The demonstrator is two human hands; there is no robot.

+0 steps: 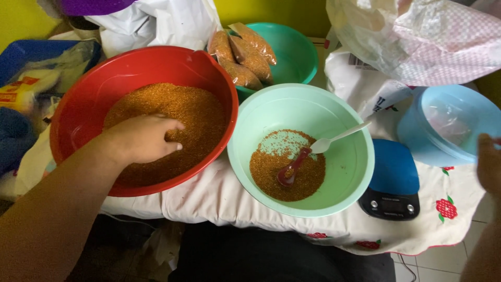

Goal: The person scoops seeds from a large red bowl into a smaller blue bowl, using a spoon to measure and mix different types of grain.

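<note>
My left hand (143,138) reaches into a big red bowl (94,86) and rests on the orange-brown grains (177,104) that fill it; the fingers are curled into the grains. A pale green bowl (344,177) beside it holds a smaller heap of the same grains (287,177), a red spoon (291,168) and a white plastic spoon (339,137). My right hand (489,164) shows only at the right edge, near a light blue lidded tub (449,125); whether it holds anything is hidden.
A darker green bowl (297,52) at the back holds several filled clear packets (242,55). A blue and black kitchen scale (391,183) sits right of the pale green bowl. Plastic bags (417,36) hang at the upper right. A white flowered cloth (449,209) covers the table.
</note>
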